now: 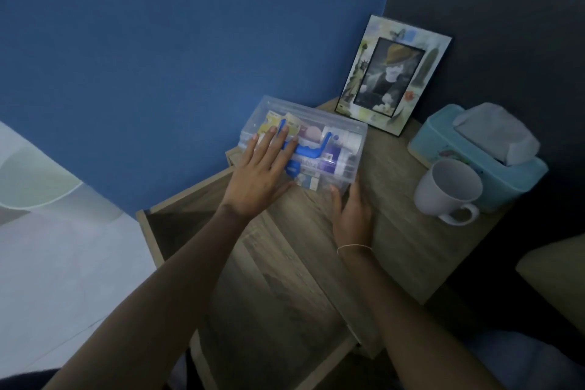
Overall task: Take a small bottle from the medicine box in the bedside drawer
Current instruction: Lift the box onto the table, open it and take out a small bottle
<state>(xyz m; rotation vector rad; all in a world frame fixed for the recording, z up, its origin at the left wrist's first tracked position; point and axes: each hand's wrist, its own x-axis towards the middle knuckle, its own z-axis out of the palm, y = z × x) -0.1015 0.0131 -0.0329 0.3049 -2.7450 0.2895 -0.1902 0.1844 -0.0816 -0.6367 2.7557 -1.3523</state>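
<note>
Two hands of yours are on one clear medicine box [329,142], which sits closed on the wooden worktop [395,231] of the bedside unit, near its back left corner against the blue wall [158,57].

Item, far left: pale floor [47,263] and a white rounded object [31,180], too blurred to identify.

Item, lower left of centre: the drawer [177,225], pulled out, its dark interior showing beside your left forearm.

Item: your left hand [262,174], fingers straight and spread, lying flat on the box lid, fingertips [283,130] over the yellow packets seen through the plastic, palm at the box's near left corner.

Item: the box's blue handle [308,149], lying across the lid just right of your left hand. Through the clear walls you see white and purple containers at the right end; whether any is the small bottle you cannot tell.

Item: your right hand [353,215], a thin band on its wrist, fingers loosely extended and touching the box's near right corner, resting on the worktop.

Item, behind the box: a picture frame [392,73], leaning upright against the dark wall.

Item, right: a white mug [449,190], handle toward you, just in front of a pale blue tissue box [449,142] with a tissue standing out of its top.
</note>
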